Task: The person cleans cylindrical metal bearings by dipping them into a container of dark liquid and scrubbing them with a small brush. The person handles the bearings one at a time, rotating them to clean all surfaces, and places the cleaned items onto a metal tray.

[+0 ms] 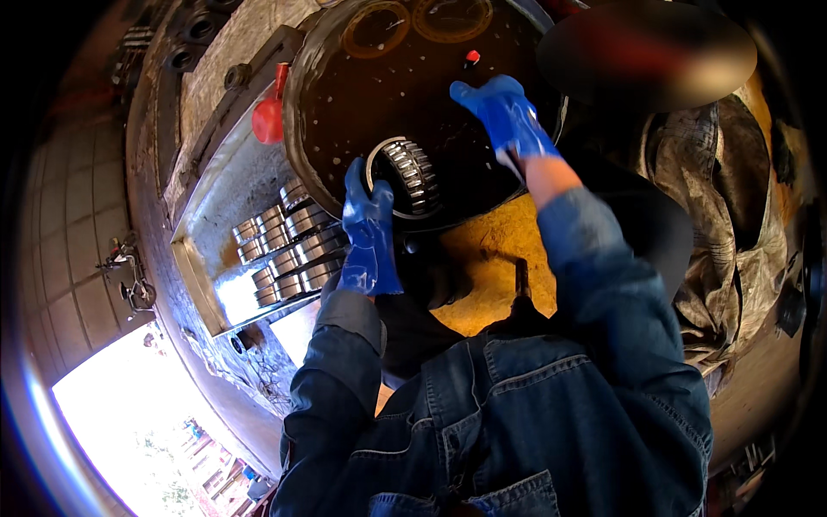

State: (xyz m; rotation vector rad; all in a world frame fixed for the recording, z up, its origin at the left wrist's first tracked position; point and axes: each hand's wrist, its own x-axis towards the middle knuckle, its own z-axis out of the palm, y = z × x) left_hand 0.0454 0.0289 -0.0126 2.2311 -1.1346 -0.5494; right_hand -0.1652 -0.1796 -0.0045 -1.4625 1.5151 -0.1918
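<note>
My left hand [369, 220], in a long blue rubber glove, grips the near left rim of a roller bearing [413, 177]. The bearing is a shiny metal ring with a row of rollers round its outside, tilted at the near edge of a round tub [297, 129] of dark liquid. Over the right part of the tub is my right hand [508, 116], gloved alike, its thumb stretched out to the left and nothing visible in it. The other right fingers are partly hidden. A small red piece [472, 57] shows just beyond that hand.
Left of the tub, a metal tray [202, 284] holds several rows of shiny bearings [293, 246]. A red round object [268, 121] sits at the tub's left rim. Two ring shapes [376, 30] show at its far side. Crumpled brown cloth [715, 215] lies to the right, near a blurred oval.
</note>
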